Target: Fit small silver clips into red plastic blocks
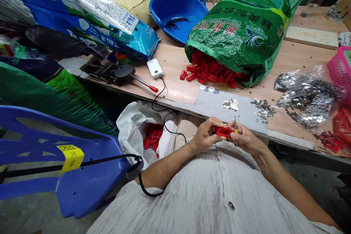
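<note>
Close to my body, just off the table edge, my left hand (207,135) grips one end of a small red plastic part (223,132). My right hand (244,137) meets it at the other end, with a small screwdriver (236,130) between the fingers; its thin metal shaft points up and a yellow band shows on its handle. Whether my right fingertips also pinch the red part I cannot tell. Ahead on a grey mat (205,102) lie a pile of shiny metal pieces (230,104) and a darker pile of metal pieces (263,109).
A green sack (236,33) spills red parts (211,70) onto the table. Behind stand a blue basin (175,7) and a blue bag (109,14). Bagged metal pieces (309,95) lie right. A white sack (131,120) and blue chair (90,175) are at my left; a cable (164,117) hangs nearby.
</note>
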A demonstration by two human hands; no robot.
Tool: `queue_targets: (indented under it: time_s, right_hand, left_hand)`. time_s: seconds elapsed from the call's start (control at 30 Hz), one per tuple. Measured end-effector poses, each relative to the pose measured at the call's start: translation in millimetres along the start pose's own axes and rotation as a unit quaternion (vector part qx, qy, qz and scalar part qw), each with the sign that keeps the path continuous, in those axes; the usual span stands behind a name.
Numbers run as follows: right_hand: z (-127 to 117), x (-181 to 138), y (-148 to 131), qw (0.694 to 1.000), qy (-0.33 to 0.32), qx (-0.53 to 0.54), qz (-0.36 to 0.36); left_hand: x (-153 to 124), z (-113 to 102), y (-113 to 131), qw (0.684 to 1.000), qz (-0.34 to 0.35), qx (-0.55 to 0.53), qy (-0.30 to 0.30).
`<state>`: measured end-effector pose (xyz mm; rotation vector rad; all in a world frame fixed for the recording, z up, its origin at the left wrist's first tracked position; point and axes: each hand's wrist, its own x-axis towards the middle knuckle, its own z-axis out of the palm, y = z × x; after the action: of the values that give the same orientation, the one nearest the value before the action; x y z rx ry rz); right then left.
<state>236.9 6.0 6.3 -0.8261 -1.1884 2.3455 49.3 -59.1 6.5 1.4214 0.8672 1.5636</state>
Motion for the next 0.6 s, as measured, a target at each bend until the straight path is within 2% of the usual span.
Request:
queue_targets:
  time_s: [0.13, 0.2, 0.27, 0.3, 0.33, 0.4, 0.43, 0.5, 0.53, 0.6]
  right_hand:
    - [2, 1, 1, 1.000, -0.004, -0.002, -0.005]
    - [-1, 2, -5, 0.998, -0.007, -0.061, -0.009]
    - [-7, 5, -17, 0.984, 0.023, -0.174, -0.034]
    - [-12, 8, -24, 0.965, 0.061, -0.248, -0.059]
    - [-18, 12, -32, 0.932, 0.115, -0.330, -0.097]
    - [-31, 21, -46, 0.833, 0.221, -0.484, -0.152]
    - [-39, 27, -52, 0.792, 0.245, -0.535, -0.164]
    - [-52, 41, -60, 0.720, 0.259, -0.622, -0.168]
    - [-58, 48, -62, 0.694, 0.258, -0.653, -0.159]
    - [-66, 60, -63, 0.661, 0.252, -0.692, -0.144]
  left_hand:
    - [-1, 0, -1, 0.997, -0.048, -0.057, 0.028]
    - [0, 0, 0, 0.994, -0.078, -0.065, 0.045]
    - [4, -1, 1, 0.989, -0.107, -0.068, 0.070]
    - [6, -3, 2, 0.987, -0.120, -0.071, 0.085]
    - [8, -4, 2, 0.984, -0.131, -0.075, 0.099]
    - [11, -6, 2, 0.979, -0.148, -0.081, 0.118]
    - [12, -8, 2, 0.977, -0.152, -0.082, 0.123]
    - [14, -10, 1, 0.976, -0.158, -0.082, 0.122]
    - [15, -11, 0, 0.976, -0.160, -0.085, 0.120]
    - [15, -12, -2, 0.975, -0.167, -0.089, 0.115]
